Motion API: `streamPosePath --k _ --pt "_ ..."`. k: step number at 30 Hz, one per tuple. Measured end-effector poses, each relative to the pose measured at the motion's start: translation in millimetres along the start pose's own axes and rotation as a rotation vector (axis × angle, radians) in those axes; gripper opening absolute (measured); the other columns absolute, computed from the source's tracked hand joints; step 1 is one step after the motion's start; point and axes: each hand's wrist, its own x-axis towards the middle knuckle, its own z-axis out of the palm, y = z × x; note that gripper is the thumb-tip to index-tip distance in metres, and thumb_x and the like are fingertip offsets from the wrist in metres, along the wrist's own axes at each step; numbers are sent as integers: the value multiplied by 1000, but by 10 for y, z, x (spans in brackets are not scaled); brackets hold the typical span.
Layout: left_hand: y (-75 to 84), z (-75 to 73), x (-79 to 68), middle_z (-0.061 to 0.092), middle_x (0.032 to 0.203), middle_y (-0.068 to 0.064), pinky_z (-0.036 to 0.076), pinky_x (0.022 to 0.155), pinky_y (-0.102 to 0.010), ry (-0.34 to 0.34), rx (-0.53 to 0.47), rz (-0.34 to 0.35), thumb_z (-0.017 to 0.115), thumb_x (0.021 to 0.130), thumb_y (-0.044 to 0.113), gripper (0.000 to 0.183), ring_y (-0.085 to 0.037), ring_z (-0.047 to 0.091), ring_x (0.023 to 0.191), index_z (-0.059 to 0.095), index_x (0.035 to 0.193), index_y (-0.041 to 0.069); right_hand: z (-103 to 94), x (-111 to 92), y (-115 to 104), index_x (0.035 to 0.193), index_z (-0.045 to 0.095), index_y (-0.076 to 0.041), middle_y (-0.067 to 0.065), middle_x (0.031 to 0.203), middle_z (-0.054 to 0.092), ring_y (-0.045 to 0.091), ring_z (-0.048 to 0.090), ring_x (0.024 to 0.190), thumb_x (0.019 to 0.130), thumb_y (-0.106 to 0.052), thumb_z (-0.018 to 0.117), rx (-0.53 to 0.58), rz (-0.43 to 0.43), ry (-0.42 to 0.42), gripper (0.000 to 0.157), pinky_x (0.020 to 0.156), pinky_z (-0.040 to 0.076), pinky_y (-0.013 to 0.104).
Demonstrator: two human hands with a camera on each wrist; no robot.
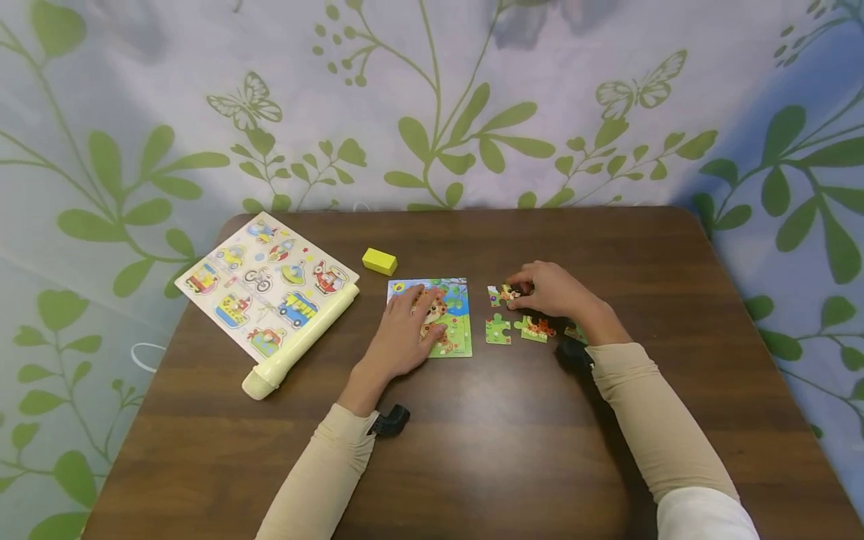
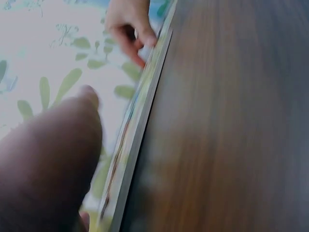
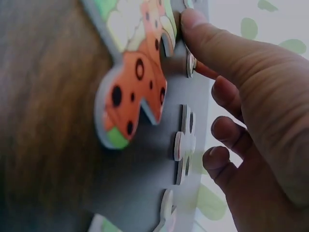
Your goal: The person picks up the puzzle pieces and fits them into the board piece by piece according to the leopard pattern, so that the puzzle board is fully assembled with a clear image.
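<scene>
My left hand (image 1: 400, 334) rests with spread fingers on a small jigsaw board (image 1: 461, 322), which shows a spotted cartoon animal on a green and blue scene. To the right of the board, my right hand (image 1: 553, 291) pinches a jigsaw piece (image 1: 511, 295) between thumb and forefinger, low over the table, beside another piece (image 1: 495, 297). Nearer me lie a green jigsaw piece (image 1: 498, 330) and an orange spotted piece (image 1: 538, 328), large in the right wrist view. Part of a further green piece (image 1: 574, 331) shows by the right wrist. In the left wrist view the board's edge (image 2: 137, 130) appears side-on.
On the brown table (image 1: 486, 450), a vehicle picture board (image 1: 259, 281) lies at the left. A pale yellow microphone-shaped stick (image 1: 300, 341) overlaps its near edge. A yellow block (image 1: 380, 261) sits behind the jigsaw board. A leaf-patterned curtain (image 1: 472, 112) hangs behind the table.
</scene>
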Motion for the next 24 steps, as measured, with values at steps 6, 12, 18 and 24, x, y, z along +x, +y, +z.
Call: streamPosePath --k 6,12,18,24 --pt "-235 -200 -244 32 161 -20 27 123 -58 72 -119 -67 53 105 41 66 -39 33 149 33 160 12 3 21 -62 120 73 -10 0 85 53 19 46 81 91 -38 77 -91 -41 2 41 72 38 36" --pt "-321 -255 -481 25 164 -19 31 121 -59 13 -216 -155 56 104 40 70 -39 27 152 29 161 10 8 -35 3 122 72 -8 2 85 52 19 45 81 89 -43 79 -90 -19 20 49 70 38 35" --pt "-350 -210 -520 28 163 -18 30 122 -59 -2 -198 -179 55 104 41 69 -39 29 151 31 161 12 21 -90 57 130 70 -9 0 80 51 18 43 76 84 -44 83 -50 -5 50 59 67 36 34" --pt "-357 -231 -528 32 161 -18 31 121 -59 3 -172 -179 54 104 42 67 -39 34 149 33 160 12 31 -23 -6 124 74 -9 0 81 51 17 45 76 87 -42 81 -64 -32 39 51 68 37 34"
